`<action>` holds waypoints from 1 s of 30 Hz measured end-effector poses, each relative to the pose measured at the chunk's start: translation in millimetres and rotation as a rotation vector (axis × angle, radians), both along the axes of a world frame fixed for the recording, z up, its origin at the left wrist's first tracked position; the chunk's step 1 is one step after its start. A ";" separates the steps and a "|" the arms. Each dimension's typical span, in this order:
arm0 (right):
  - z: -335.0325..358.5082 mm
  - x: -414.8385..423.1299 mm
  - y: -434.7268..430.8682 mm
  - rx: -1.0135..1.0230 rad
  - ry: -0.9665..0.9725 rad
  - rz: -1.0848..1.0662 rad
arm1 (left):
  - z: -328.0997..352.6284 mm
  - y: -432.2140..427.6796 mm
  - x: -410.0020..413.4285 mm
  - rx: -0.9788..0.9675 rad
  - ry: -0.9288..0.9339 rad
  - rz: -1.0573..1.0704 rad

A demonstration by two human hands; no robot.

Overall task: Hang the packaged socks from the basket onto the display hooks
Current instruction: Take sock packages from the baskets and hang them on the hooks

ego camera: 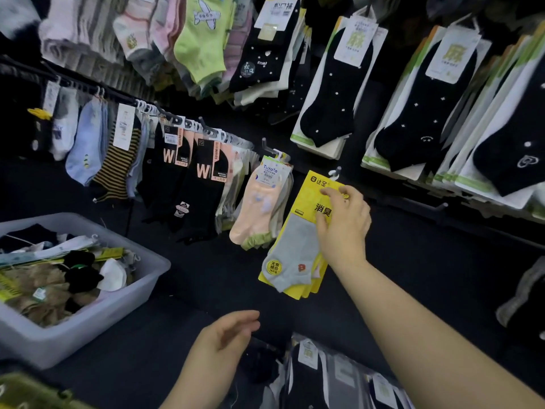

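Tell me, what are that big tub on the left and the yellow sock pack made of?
The tub looks like translucent, frosted plastic: its contents show dimly through the wall. The yellow sock pack under the right hand seems to be printed card, flat and stiff, holding a grey knit sock.

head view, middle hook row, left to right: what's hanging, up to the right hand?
Light blue socks → yellow-and-black striped socks → two black "W" packs → peach TuYaYa socks → yellow pack with grey sock, hanging on its hook → right hand, fingers on that pack.
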State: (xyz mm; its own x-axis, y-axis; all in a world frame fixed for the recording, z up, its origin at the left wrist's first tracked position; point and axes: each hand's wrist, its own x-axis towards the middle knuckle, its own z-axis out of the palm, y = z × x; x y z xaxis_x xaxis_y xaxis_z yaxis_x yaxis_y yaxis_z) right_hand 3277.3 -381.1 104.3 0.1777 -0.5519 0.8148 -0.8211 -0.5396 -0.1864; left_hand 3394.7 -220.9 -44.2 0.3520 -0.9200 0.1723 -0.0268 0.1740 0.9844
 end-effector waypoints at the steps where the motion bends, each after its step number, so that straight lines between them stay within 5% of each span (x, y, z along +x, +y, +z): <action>1: -1.6 -1.1 -2.5 0.025 0.096 -0.004 | 0.0 0.3 0.3 -0.002 0.001 -0.002; 13: 26.2 2.4 -42.7 0.560 0.250 0.018 | 15.2 8.4 -9.2 0.012 0.109 -0.016; 24: -79.3 -59.2 92.9 0.961 0.116 0.364 | 16.4 35.0 -49.7 0.022 0.002 -0.058; 30: -163.6 -117.3 163.2 1.250 0.053 0.441 | -20.6 79.8 -78.7 0.160 -0.299 -0.179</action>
State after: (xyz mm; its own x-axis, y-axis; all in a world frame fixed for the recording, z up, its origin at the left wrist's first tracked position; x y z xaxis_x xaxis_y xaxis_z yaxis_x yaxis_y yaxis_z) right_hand 3160.0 -217.9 -59.3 0.5502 -0.8083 -0.2094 -0.6438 -0.2509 -0.7229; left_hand 3316.0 -141.1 -64.8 0.1389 -0.9860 0.0918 -0.2996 0.0465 0.9529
